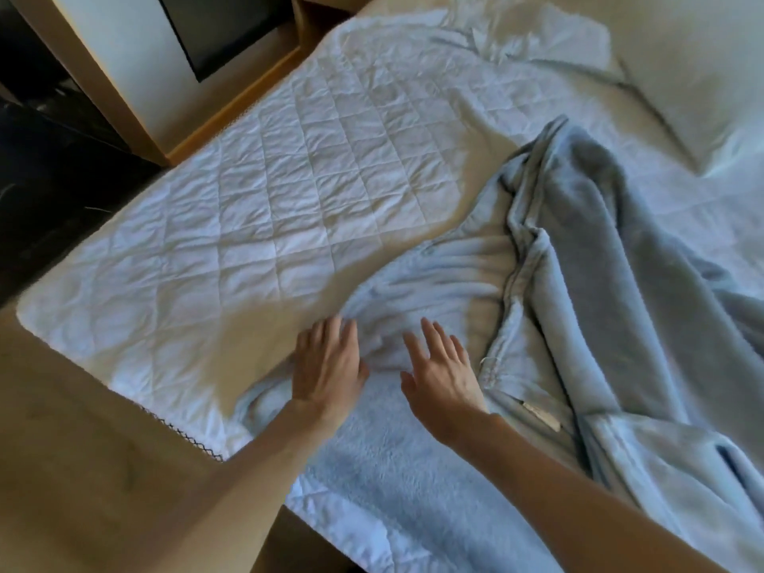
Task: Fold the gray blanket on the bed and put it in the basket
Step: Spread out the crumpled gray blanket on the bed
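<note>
The gray fleece blanket [587, 308] lies rumpled over the right and near part of the bed [256, 225], with a thick ridge of folds running from the far middle toward me. My left hand [326, 366] lies flat, fingers straight, at the blanket's left edge. My right hand [442, 370] is flat beside it, fingers spread over the blanket just left of a stitched hem. Neither hand grips any cloth. No basket is in view.
A white quilted mattress cover fills the bed's left half. A pale pillow [698, 76] and a crumpled sheet [529, 39] lie at the far right. Wooden flooring [82, 469] runs along the bed's near left side, with a wood-framed cabinet [136, 76] beyond.
</note>
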